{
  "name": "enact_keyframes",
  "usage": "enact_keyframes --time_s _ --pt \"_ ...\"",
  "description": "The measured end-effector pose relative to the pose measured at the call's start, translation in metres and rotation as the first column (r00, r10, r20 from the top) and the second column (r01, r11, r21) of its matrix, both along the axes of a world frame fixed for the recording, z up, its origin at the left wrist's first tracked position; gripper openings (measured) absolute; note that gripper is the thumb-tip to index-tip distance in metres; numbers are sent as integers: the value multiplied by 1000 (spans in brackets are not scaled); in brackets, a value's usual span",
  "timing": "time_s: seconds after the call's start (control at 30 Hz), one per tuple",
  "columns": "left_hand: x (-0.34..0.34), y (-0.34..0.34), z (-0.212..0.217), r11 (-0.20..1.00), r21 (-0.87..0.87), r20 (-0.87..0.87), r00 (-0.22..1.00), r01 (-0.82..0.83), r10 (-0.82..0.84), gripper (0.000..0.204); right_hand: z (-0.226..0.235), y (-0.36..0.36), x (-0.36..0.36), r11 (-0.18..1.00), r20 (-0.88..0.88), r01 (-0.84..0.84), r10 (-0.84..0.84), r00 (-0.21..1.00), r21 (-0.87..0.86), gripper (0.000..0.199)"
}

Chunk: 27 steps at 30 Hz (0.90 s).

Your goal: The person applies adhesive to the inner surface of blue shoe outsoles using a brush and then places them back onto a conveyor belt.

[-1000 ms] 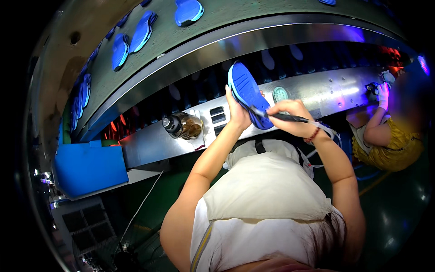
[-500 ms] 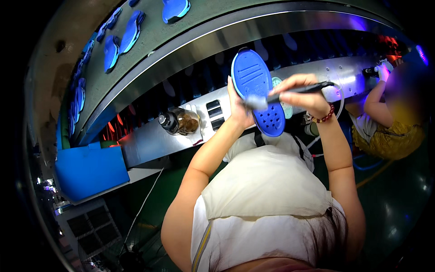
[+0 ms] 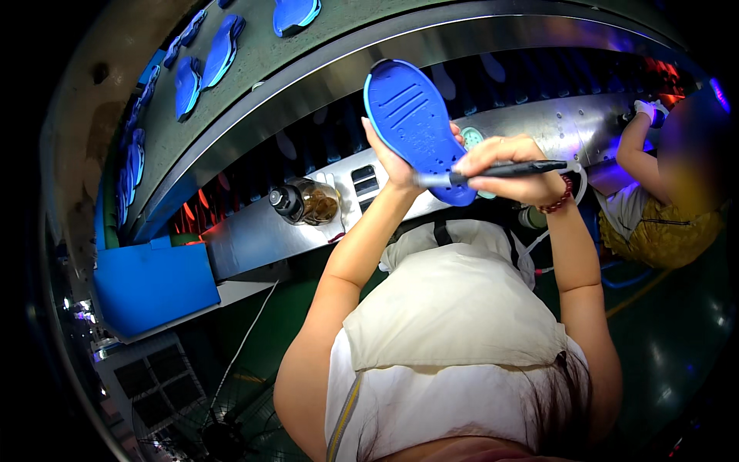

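A blue shoe sole (image 3: 412, 115) with grooves and small holes is held up in front of me, tilted with its wide end far and to the left. My left hand (image 3: 391, 163) grips it by its left edge; fingertips also show past its right edge. My right hand (image 3: 512, 171) is closed on the black handle of a brush (image 3: 527, 166), held like a pen. A white hose runs down from the handle's end. The brush's blurred pale tip lies over the sole's narrower near end; whether it touches is hard to tell.
A glass jar (image 3: 319, 206) with a black top and amber contents stands on the steel ledge (image 3: 246, 246). Beyond, a green conveyor belt (image 3: 265, 73) carries several blue soles (image 3: 223, 50). A blue panel (image 3: 158, 289) is at left. A co-worker's gloved hand (image 3: 647, 110) is at far right.
The sole has moved up and left and tilted further left, with my left hand. The brush tip has shifted towards its near end, the handle now lying more level.
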<state>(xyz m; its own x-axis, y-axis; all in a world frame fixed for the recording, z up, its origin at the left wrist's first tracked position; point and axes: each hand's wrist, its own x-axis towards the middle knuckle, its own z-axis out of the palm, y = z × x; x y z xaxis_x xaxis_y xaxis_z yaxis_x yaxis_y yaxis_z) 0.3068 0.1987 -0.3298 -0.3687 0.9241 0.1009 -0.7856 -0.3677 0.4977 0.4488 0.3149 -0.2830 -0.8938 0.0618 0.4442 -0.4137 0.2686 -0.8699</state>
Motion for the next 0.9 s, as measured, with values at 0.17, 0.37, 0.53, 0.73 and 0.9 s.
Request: enact_keyframes --time_s 0.17,0.37,0.53,0.73,0.9 --pt "1 7 8 987 -47 -2 989 -151 151 98 -12 13 7 975 91 209 -202 975 -79 19" --pt "-12 3 10 977 -87 -27 981 -194 192 98 -14 9 19 971 96 -141 162 982 -191 18" --pt "-13 9 17 950 -198 -121 968 -241 220 97 -25 6 14 989 94 48 -34 995 -143 18" --pt "-6 8 30 962 -206 -28 984 -179 177 87 -49 15 10 796 127 58 24 992 -602 15" --pt "19 6 20 992 -128 201 979 -11 37 67 -42 -9 6 587 180 169 -40 983 -792 16"
